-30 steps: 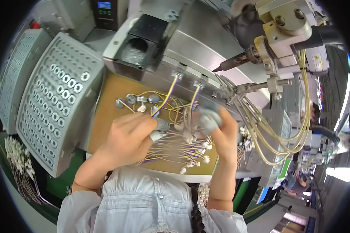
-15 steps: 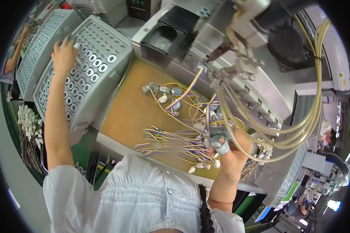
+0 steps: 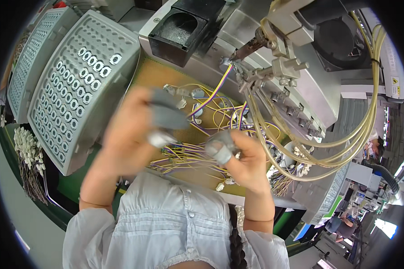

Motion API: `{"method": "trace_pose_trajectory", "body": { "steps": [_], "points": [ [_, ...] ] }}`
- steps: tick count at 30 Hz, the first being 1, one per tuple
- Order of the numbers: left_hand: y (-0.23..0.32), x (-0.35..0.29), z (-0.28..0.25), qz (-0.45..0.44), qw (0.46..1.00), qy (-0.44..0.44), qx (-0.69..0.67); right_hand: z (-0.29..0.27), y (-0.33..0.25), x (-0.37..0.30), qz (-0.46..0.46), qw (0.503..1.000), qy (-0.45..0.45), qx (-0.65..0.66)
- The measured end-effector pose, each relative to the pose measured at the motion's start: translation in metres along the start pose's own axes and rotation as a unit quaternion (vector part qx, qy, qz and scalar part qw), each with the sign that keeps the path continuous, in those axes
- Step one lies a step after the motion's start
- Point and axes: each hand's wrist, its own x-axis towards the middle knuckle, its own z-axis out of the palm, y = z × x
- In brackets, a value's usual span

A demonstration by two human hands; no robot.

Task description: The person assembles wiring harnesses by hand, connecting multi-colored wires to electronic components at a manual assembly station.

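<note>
My left hand [image 3: 134, 127] is blurred above the bench, its grey-covered fingers bent toward the thumb; what they close on is hidden. Facing it, my right hand [image 3: 244, 157] has grey covers on thumb and fingers, pinched together; anything between them cannot be made out. Below and between the hands lies a bundle of yellow and purple wires [image 3: 184, 157] with small white connectors. Beyond them, small round metal motors [image 3: 197, 93] with wires lie on the tan mat [image 3: 155, 74]. One yellow-purple lead [image 3: 222, 83] runs up to the metal fixture [image 3: 231, 60].
At left, a grey tray [image 3: 107, 33] holds rows of round metal parts, beside a second tray [image 3: 20, 96]. White-ended cables [image 3: 29, 148] hang at the far left. A black box [image 3: 184, 33] stands at the back. Clear hoses [image 3: 368, 125] loop down on the right.
My left hand has come from the tray at left to over the mat, near my right hand. My right hand has shifted left and slightly up. The head view has shifted slightly.
</note>
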Motion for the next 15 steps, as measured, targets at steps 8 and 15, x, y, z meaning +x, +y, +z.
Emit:
{"method": "trace_pose_trajectory", "body": {
  "steps": [8, 15],
  "points": [
    [0.015, -0.009, 0.056, -0.232, 0.907, 0.033, -0.35, -0.009, -0.011, -0.007, 0.02, 0.996, -0.02, 0.089],
    [0.01, -0.006, 0.049, -0.143, 0.964, 0.005, -0.226, -0.013, -0.012, -0.009, 0.01, 0.999, -0.015, 0.05]
  ]
}}
